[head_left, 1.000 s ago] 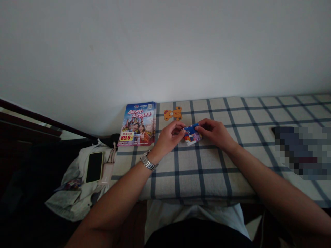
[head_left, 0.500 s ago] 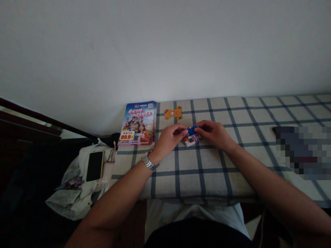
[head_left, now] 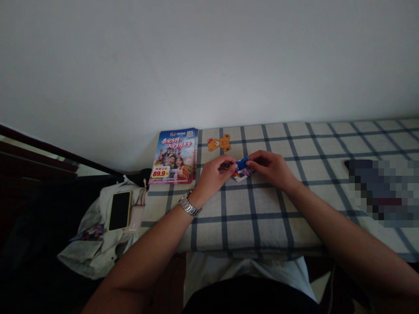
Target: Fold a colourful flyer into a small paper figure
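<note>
**2 hands pinch a folded leaflet over the checked cloth**

On the checked cloth (head_left: pixel 262 218), just in front of the wall, a small folded leaflet (head_left: pixel 241 170) sits between 2 hands. It is glossy paper folded down small, deep blue along the top fold, with white, red and purple print showing on the lower flap. The left hand (head_left: pixel 214 174), a metal watch (head_left: pixel 189 205) on its wrist, has thumb and forefinger closed on the leaflet's left end. The right hand (head_left: pixel 271 168) has its fingertips clamped on the right end. Just behind them lies an orange bear cutout (head_left: pixel 219 143). A stack of colourful flyers (head_left: pixel 174 156) rests at the cloth's left edge, marked 89.9. Beyond the edge, a phone (head_left: pixel 119 210) lies on pale clothing.
</note>
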{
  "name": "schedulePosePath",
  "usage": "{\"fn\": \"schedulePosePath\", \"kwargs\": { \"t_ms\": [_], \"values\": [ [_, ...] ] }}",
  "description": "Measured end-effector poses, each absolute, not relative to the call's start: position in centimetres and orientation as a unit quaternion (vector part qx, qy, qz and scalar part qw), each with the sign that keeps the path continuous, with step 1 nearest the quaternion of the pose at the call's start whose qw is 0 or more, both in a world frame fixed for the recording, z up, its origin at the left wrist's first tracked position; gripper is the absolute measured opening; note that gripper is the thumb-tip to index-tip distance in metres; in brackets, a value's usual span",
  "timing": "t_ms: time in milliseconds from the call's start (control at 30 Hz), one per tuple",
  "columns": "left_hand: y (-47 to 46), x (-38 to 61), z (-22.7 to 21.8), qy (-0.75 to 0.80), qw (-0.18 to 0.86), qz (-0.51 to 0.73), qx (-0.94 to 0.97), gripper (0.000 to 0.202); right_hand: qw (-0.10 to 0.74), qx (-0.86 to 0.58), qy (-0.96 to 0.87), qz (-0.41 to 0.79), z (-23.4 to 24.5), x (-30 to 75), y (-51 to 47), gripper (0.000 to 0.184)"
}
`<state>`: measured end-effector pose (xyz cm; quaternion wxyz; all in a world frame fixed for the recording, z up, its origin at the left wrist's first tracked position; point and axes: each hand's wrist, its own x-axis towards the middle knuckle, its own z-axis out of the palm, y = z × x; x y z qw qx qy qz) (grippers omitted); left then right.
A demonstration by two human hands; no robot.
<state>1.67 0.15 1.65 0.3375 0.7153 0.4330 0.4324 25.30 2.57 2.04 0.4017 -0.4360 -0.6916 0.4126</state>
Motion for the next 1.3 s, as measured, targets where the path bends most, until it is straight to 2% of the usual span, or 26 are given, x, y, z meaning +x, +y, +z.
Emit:
{"fn": "schedulePosePath", "kwargs": {
  "t_ms": [300, 567, 767, 867, 1000, 1300],
  "values": [
    [-0.1, 1.9, 2.2, 0.425, 0.321, 0.437, 0.725, 0.019, 0.397, -0.416, -0.754, 0.318, 2.6, 25.4, 2.0, 0.025],
    [-0.2, 2.0, 2.2, 0.430, 0.299, 0.448, 0.724, 0.015, 0.409, -0.401, -0.753, 0.325, 2.8, 25.1, 1.8, 0.021],
    [-0.4, 1.7, 2.7, 0.421, 0.242, 0.485, 0.727, 0.012, 0.440, -0.387, -0.737, 0.335, 2.8, 25.2, 1.9, 0.036],
    [-0.3, 1.7, 3.1, 0.406, 0.198, 0.485, 0.749, 0.007, 0.433, -0.377, -0.765, 0.292, 2.9, 25.4, 2.2, 0.027],
    [-0.2, 1.8, 3.3, 0.376, 0.204, 0.461, 0.777, 0.007, 0.425, -0.368, -0.786, 0.258, 2.9, 25.5, 2.4, 0.010],
    [-0.3, 1.6, 2.8, 0.380, 0.254, 0.451, 0.767, 0.024, 0.424, -0.349, -0.801, 0.237, 2.6, 25.5, 2.5, 0.005]
  ]
}}
